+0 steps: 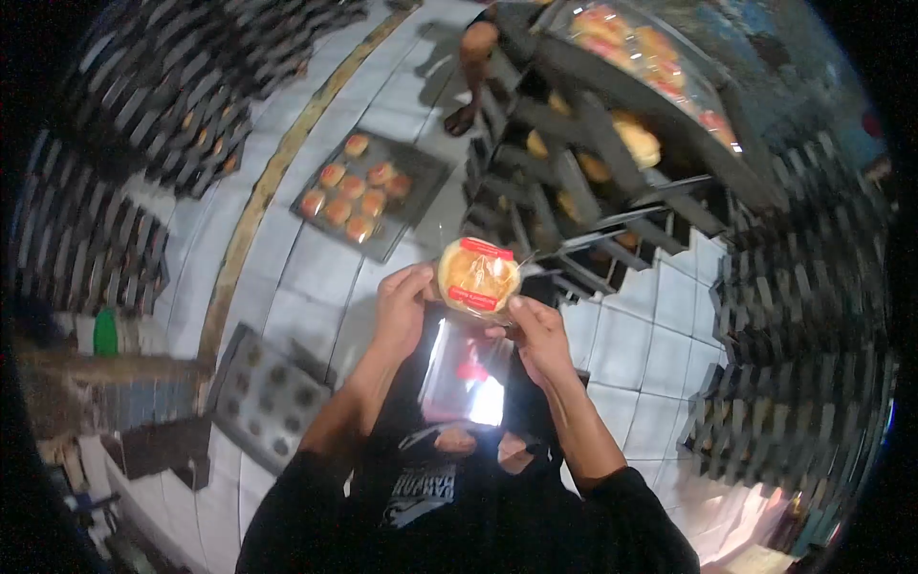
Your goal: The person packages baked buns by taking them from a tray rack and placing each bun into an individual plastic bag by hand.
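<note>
We hold the film-wrapped round bun (469,277) between our left hand (402,308) and right hand (542,340), fingers pinching opposite sides; probably light, soft, slick-skinned and easily dented, it calls for minimal pressure at the wrapper (480,298) edges.

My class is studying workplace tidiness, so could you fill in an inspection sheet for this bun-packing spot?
Surface: tiled floor; no table seen
Job's things: wrapped bun with red labels, held up; clear wrappers on the lap; unwrapped buns on a floor tray
Clutter: second tray with dark round marks, on the floor
Hands: left hand and right hand grip opposite sides of the wrapped bun
Cables: nothing seen
Surroundings: dark stacks; bagged buns; another person's limb
</note>
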Demonstrator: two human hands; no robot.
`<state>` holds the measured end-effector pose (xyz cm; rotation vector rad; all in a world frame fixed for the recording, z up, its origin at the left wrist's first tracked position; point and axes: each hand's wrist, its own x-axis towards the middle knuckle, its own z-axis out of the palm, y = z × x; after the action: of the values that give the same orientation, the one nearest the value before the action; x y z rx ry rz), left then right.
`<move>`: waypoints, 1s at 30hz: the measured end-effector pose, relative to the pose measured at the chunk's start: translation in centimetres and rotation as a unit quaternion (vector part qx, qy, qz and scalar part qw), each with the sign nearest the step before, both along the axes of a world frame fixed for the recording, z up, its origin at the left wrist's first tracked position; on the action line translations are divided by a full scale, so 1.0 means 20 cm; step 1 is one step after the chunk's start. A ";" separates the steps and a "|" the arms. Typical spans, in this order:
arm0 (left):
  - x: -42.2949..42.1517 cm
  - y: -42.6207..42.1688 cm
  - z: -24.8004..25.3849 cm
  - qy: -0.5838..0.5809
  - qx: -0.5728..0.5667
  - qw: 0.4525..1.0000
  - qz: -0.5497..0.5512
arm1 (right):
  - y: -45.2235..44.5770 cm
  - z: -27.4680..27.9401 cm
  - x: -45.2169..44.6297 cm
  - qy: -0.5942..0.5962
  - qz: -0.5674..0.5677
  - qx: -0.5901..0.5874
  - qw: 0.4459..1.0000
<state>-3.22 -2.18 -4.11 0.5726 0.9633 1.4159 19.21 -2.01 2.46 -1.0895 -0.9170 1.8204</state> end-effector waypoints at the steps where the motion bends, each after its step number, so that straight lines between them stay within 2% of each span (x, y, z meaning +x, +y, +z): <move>1: 0.04 0.09 0.09 -0.052 0.007 0.999 -0.012 | 0.05 0.04 0.08 -0.063 -0.025 0.078 0.995; 2: 0.09 0.14 0.19 -0.013 0.031 0.999 -0.010 | 0.13 0.13 0.18 -0.153 -0.047 0.298 0.941; 3: 0.15 0.15 0.31 0.026 0.055 0.998 -0.007 | 0.21 0.39 0.25 -0.325 -0.099 0.479 0.810; 4: 0.20 0.16 0.37 0.064 0.077 0.995 0.000 | 0.29 0.57 0.34 -0.425 -0.156 0.558 0.696; 5: 0.19 0.16 0.32 0.151 0.107 0.981 -0.056 | 0.35 0.76 0.41 -0.473 -0.208 0.539 0.665; 6: 0.19 0.11 0.29 0.241 0.122 0.959 -0.088 | 0.43 0.94 0.46 -0.520 -0.264 0.610 0.536; 8: 0.19 0.02 0.22 0.414 0.148 0.888 -0.132 | 0.60 1.14 0.63 -0.595 -0.288 0.592 0.460; 10: 0.18 -0.10 0.11 0.598 0.252 0.755 -0.096 | 0.58 1.23 0.65 -0.692 -0.337 0.560 0.306; 12: 0.17 -0.22 0.13 0.668 0.234 0.701 -0.094 | 0.42 1.17 0.56 -0.669 -0.280 0.498 0.475; 13: 0.16 -0.25 0.12 0.685 0.236 0.683 -0.091 | 0.40 0.94 0.59 -0.592 -0.245 0.550 0.536; 14: 0.16 -0.27 0.10 0.704 0.234 0.665 -0.089 | 0.30 0.74 0.56 -0.553 -0.155 0.529 0.625; 15: 0.15 -0.28 0.09 0.725 0.230 0.643 -0.091 | 0.18 0.60 0.46 -0.530 -0.066 0.495 0.685; 16: 0.14 -0.27 0.10 0.712 0.260 0.644 -0.100 | 0.08 0.48 0.35 -0.532 0.037 0.446 0.719; 18: 0.10 -0.27 0.10 0.688 0.312 0.641 -0.136 | -0.04 0.20 0.26 -0.520 0.112 0.533 0.658; 19: 0.07 -0.26 0.03 0.687 0.400 0.593 -0.127 | -0.08 0.13 0.25 -0.533 0.122 0.525 0.652; 21: 0.09 -0.28 0.10 0.580 0.354 0.722 -0.132 | -0.16 0.06 0.25 -0.567 0.140 0.501 0.639; 22: 0.13 -0.31 0.16 0.514 0.320 0.784 -0.138 | -0.17 0.07 0.29 -0.531 0.158 0.511 0.657; 24: 0.13 -0.32 0.22 0.288 0.122 0.893 -0.324 | -0.16 0.30 0.36 -0.426 0.206 0.476 0.741; 25: 0.13 -0.33 0.25 0.195 -0.003 0.910 -0.366 | -0.12 0.35 0.42 -0.332 0.218 0.319 0.861; 26: 0.10 -0.30 0.25 0.282 -0.009 0.844 -0.456 | -0.10 0.39 0.49 -0.223 0.216 0.153 0.938; 27: 0.12 -0.28 0.18 0.191 -0.025 0.890 -0.413 | -0.01 0.13 0.62 -0.070 0.175 0.022 0.982; 28: 0.12 -0.26 0.19 0.159 -0.017 0.920 -0.359 | 0.01 -0.03 0.66 -0.285 0.151 0.104 0.941; 29: 0.12 -0.23 0.19 0.127 -0.008 0.946 -0.300 | 0.00 -0.18 0.69 -0.483 0.122 0.187 0.847; 30: 0.12 -0.17 0.21 0.095 0.004 0.968 -0.231 | 0.02 -0.21 0.68 -0.650 0.088 0.272 0.704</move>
<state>-0.79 -5.52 0.14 0.8883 0.9006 0.9594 32.83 -1.54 -1.68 -1.8623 -2.2193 0.4853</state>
